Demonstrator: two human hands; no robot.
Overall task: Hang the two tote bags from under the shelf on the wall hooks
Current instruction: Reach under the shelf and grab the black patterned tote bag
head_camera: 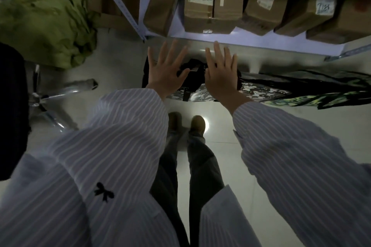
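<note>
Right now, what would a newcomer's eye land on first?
Two open hands, left hand and right hand, spread above the camouflage-patterned tote bag lying on the floor under the white shelf. Cardboard boxes line the shelf; a green cloth heap sits far left.

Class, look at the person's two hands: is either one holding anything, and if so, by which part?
Nothing is held. The left hand and right hand are open with fingers spread, reaching towards the grey patterned tote bag with black straps on the floor under the white shelf.
</note>
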